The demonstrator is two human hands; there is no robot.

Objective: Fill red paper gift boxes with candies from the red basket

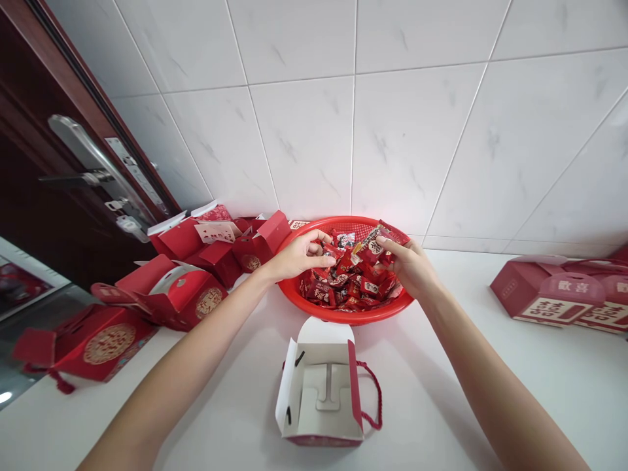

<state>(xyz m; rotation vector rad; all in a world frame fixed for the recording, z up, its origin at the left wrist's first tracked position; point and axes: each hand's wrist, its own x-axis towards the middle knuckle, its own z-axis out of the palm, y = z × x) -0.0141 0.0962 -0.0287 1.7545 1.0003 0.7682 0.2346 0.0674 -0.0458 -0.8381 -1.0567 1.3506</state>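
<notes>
A red plastic basket (346, 320) holds many red-wrapped candies (350, 291). Over its left side, my left hand (307, 252) reaches in among the wrappers, thumb and curled fingers apart. My right hand (409, 261) is at the basket's right rim, with thumb and fingers closed on wrapped candies (371, 247), raised above the pile. In front of the basket stands a gift box (357, 386) with its top open. Its white inside shows a bare bottom, and a dark red cord handle hangs at its right side.
Several open red gift boxes (181, 294) crowd the left of the white table (432, 392). Closed gift boxes (547, 291) stand at the right. A tiled wall (304, 144) rises behind the basket; a dark door (29, 150) with a metal handle is at the left.
</notes>
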